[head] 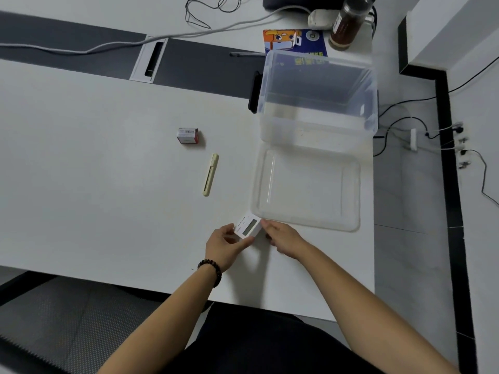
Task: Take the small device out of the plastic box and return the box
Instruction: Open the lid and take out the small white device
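1. The white desk (94,171) fills most of the view, with a dark grey band across its far part and a cable slot (154,60) at 11 o'clock.
2. Right of the desk a pale floor shows, with a black border and cables near a wall socket (459,130) at 3 o'clock.
3. The plastic box (318,95), clear and open, stands at 1 o'clock; its lid (307,187) lies flat just in front of it.
4. The small device (249,225) is white and flat, with a grey screen, tilted, just beside the near left corner of the lid.
5. The left hand (225,245) is closed on its left end; the right hand (282,237) touches its right edge with the fingertips.
6. A cream utility knife (210,174) and a small red and white carton (187,135) lie at 11 o'clock from the hands.
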Motion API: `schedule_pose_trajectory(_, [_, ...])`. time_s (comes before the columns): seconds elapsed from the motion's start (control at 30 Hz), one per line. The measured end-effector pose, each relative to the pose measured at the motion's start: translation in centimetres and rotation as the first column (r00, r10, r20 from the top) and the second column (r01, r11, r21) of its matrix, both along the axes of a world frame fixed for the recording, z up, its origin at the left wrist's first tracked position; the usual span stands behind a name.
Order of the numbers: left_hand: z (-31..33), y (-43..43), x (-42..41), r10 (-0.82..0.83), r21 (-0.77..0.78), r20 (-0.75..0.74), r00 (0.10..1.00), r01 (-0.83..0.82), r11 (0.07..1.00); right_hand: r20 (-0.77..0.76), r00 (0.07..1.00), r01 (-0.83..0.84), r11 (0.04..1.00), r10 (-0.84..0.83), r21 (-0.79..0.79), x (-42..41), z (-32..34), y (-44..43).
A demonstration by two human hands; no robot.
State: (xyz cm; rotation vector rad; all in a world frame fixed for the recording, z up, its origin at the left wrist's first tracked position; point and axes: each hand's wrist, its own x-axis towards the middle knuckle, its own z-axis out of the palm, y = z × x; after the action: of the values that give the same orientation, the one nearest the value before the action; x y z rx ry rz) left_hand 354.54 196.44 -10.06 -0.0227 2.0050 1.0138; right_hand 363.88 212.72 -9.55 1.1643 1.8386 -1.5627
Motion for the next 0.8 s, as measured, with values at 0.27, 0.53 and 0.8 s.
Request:
schedule_pose_trajectory(0.27, [1.2,1.2,-1.6,-0.142,-0.018,-0.051,0.989,0.141,0.99,-0.047,0.998,0.048,0.96,-0.037,0.277,0.6,1.3,1.5])
schedule_pose_trajectory(0.53, [1.5,9.1,-6.2,-0.445,-0.171,-0.139,0.885,0.421,0.891,0.133,0.94,0.196,0.814,-0.316,0.547,4.9,0.6,9.4])
schedule_pose_trajectory(0.8, [0.9,15.2,-5.1,-0.383,-0.131,-0.08,0.92,0.371,0.919,0.126,0.851,0.41,0.795,-0.51,0.447,7.9,-1.1,11.7])
